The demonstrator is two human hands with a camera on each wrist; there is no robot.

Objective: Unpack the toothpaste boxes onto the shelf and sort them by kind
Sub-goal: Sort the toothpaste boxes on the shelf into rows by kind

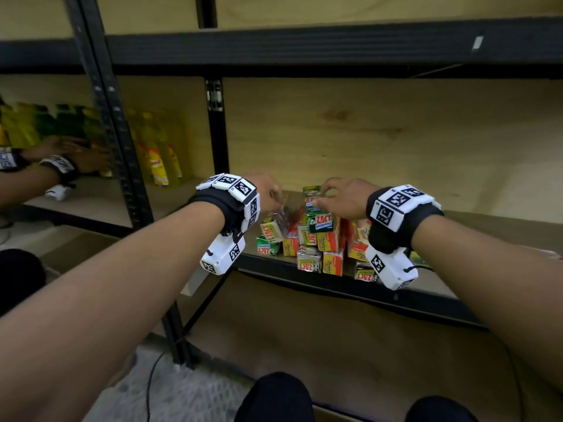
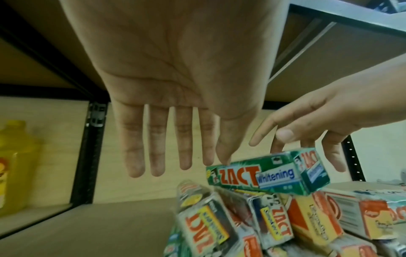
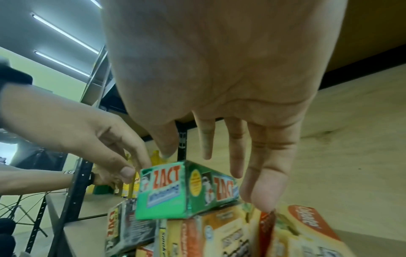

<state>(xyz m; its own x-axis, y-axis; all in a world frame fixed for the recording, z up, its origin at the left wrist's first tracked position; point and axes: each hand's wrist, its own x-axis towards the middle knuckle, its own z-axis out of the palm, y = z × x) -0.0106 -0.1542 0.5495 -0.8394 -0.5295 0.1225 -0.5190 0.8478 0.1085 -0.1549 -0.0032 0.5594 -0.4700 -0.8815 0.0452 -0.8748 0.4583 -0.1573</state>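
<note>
Both hands, left hand (image 2: 175,87) and right hand (image 3: 230,87), hover spread-fingered, holding nothing. The green box (image 2: 266,171) perches atop the pile (image 1: 307,239); any nudge could topple it.

Bare-armed, the person wears black wristbands (image 1: 213,200) ringed with white blocks printed with black square codes, a white camera unit (image 1: 224,254) slung beneath each, and dark trousers (image 1: 274,397).
</note>
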